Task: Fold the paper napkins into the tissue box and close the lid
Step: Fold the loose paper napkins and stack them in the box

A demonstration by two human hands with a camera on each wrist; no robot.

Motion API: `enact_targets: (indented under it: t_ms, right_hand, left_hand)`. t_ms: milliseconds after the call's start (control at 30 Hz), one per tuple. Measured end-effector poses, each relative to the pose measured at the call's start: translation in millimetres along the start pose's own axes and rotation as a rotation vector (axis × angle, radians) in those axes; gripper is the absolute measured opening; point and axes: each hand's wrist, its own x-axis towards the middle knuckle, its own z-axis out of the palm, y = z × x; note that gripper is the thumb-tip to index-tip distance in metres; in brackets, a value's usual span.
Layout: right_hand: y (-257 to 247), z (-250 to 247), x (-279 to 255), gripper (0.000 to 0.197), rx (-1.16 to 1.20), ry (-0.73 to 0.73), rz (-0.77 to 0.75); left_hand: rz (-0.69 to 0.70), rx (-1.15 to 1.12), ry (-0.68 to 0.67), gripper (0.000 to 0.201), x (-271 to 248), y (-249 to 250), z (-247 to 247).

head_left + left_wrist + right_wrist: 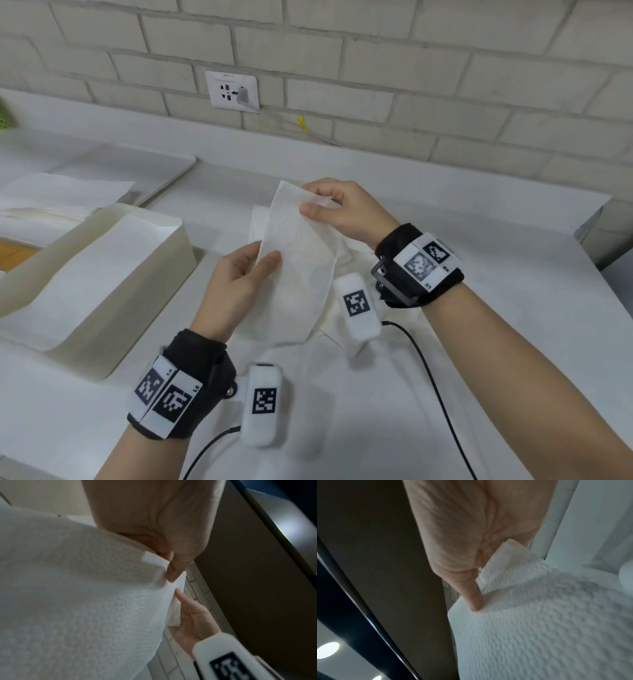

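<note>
Both hands have the white embossed paper napkin point(294, 253) up off the white counter point(479, 222). The left hand point(239, 274) pinches its near left edge, and the right hand point(342, 209) pinches the far top corner between thumb and fingers. The open cream plastic tissue box point(164, 274) sits just to the left with napkins already inside. Biggest risk, I reckon: thin paper like this tears or creases crooked if the two hands pull unevenly.

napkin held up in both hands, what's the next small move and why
Probably carry the napkin left and lay it in the open box. The left hand and right hand each pinch an edge, it looks already folded double, and the box already holds napkins with room on top.
</note>
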Motion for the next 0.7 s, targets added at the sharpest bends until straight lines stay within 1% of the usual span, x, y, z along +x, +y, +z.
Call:
enact_targets:
  t_ms: [100,167,300,367,433,467,533,633,700]
  right_hand:
    - [-4,2,0,0.013,0.077,-0.104,0.035]
    - [-8,4,-1,0.017,0.062,-0.16,0.052]
    - [-9,8,3,0.018,0.014,-0.073,0.053]
    - [-9,7,6,0.019,0.007,-0.111,0.07]
    - [-9,7,6,0.012,0.045,-0.19,0.093]
    - [-10,7,6,0.012,0.066,-0.21,0.097]
    - [-10,9,6,0.016,0.115,-0.199,0.094]
    - [-11,13,7,0.015,0.178,-0.157,0.091]
    - [-12,15,9,0.014,0.186,-0.12,0.067]
  left_hand:
    - [0.05,0.015,-0.024,0.017,-2,2,2]
    - [0.098,0.031,-0.01,0.016,-2,2,4]
    - [0.148,0.013,0.033,0.013,-3,1,4]
    - [0.155,-0.013,0.029,0.016,-4,1,1]
    - [0.164,-0.029,0.02,0.015,-5,2,-2]
    - [0.168,-0.033,0.015,0.014,-5,3,-3]
    - [0.178,-0.044,0.008,0.014,-5,4,-5]
    - [0.178,-0.073,0.0,0.02,-5,3,-4]
    - [0.176,-0.063,0.022,0.024,-3,-2,-3]
